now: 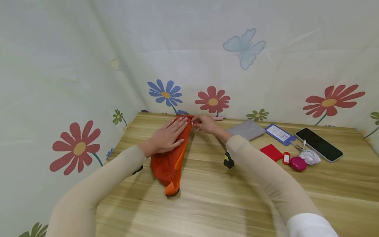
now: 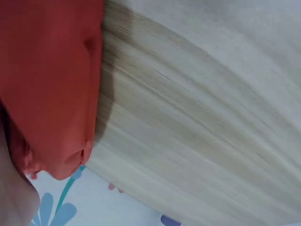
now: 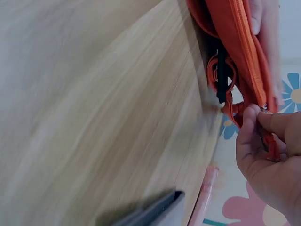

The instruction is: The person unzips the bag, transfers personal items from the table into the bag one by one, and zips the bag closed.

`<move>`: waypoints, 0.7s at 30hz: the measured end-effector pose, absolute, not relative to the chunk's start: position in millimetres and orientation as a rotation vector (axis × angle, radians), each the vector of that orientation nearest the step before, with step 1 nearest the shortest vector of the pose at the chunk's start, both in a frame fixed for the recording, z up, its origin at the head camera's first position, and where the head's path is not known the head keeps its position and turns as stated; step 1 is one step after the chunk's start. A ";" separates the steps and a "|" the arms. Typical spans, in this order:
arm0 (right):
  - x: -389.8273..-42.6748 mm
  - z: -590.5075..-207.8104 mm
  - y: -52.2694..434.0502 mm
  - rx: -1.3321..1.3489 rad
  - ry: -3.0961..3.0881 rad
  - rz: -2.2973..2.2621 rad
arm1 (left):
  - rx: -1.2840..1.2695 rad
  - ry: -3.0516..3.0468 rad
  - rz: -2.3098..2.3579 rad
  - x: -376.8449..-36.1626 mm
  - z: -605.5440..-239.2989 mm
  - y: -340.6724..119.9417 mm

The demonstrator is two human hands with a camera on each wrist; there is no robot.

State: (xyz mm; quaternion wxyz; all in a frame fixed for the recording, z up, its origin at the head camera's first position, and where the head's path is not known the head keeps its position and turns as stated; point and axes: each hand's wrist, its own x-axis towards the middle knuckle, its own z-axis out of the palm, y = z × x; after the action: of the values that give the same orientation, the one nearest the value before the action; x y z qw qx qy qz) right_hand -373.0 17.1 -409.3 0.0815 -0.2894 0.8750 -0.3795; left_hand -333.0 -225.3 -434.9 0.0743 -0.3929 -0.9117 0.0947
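Observation:
An orange waist bag (image 1: pixel 163 168) lies lengthwise on the wooden table, its zipper (image 3: pixel 249 52) running along the right side. Flat on top of it, the left hand (image 1: pixel 170 136) presses with straight fingers towards the bag's far end. At that far end, the right hand (image 1: pixel 205 124) pinches the zipper pull (image 3: pixel 272 141) between thumb and fingers. The right wrist view shows the zipper teeth meeting along the length in sight, with a black buckle (image 3: pixel 221 75) and rolled strap (image 3: pixel 212 74) beside the bag. In the left wrist view, orange fabric (image 2: pixel 51 80) hides most of the left hand.
A black tape measure (image 1: pixel 228 160) stands near the right forearm. Farther right lie a grey pouch (image 1: pixel 247 130), blue badge holder (image 1: pixel 278 134), phone (image 1: pixel 319 144), red square item (image 1: pixel 271 152), pink round case (image 1: pixel 298 164) and white cable (image 1: pixel 310 157). A flowered curtain (image 1: pixel 189 65) borders the table.

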 end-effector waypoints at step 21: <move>-373.6 -398.8 37.8 -1.238 2.828 -0.660 | -1.623 -2.970 0.467 -366.1 -395.2 -203.5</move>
State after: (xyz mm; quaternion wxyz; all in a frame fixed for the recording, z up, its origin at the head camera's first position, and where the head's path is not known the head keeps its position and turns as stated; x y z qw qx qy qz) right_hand -373.6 37.8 -398.8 -0.0074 -0.3922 0.8958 -0.2091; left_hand -366.1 -203.5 -395.2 -0.1371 -0.4704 -0.8611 0.1354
